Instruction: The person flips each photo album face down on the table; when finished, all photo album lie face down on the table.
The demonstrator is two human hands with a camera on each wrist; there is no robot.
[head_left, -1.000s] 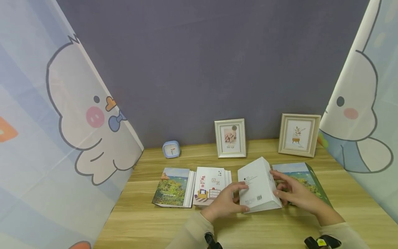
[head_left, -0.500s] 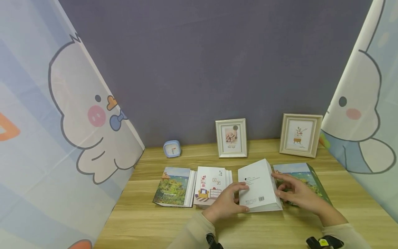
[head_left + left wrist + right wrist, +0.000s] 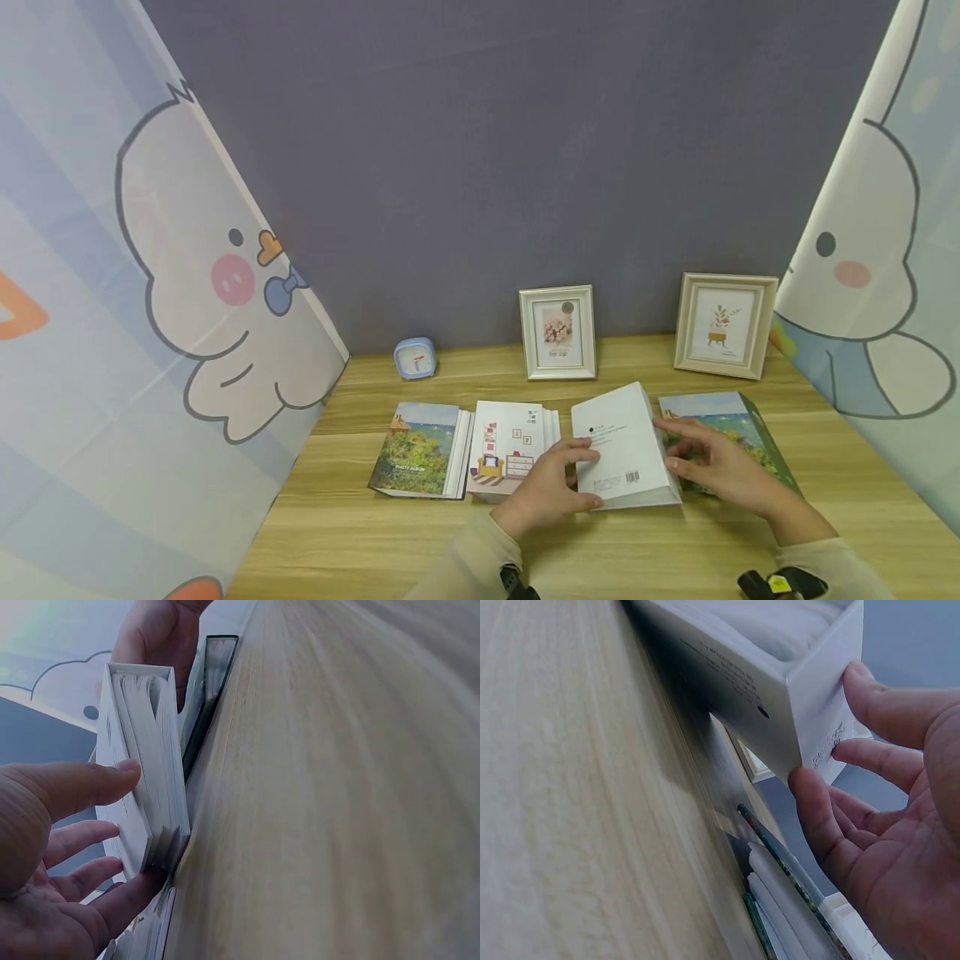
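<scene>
compared with one second ago, the white album [image 3: 618, 458] is turned slightly in the hands. the wooden table [image 3: 360, 550] carries everything; on it, this album is tilted, between the room-picture album [image 3: 504, 450] and the green-spined album [image 3: 716, 417]. left hand [image 3: 542, 496] grasps its left side; right hand [image 3: 716, 468] pinches its spine. smallest is the blue clock [image 3: 415, 359], near the wall.

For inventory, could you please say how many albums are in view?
4: landscape album, far left; room album beside it; white album held by left hand and right hand; green album, far right, partly covered.
</scene>
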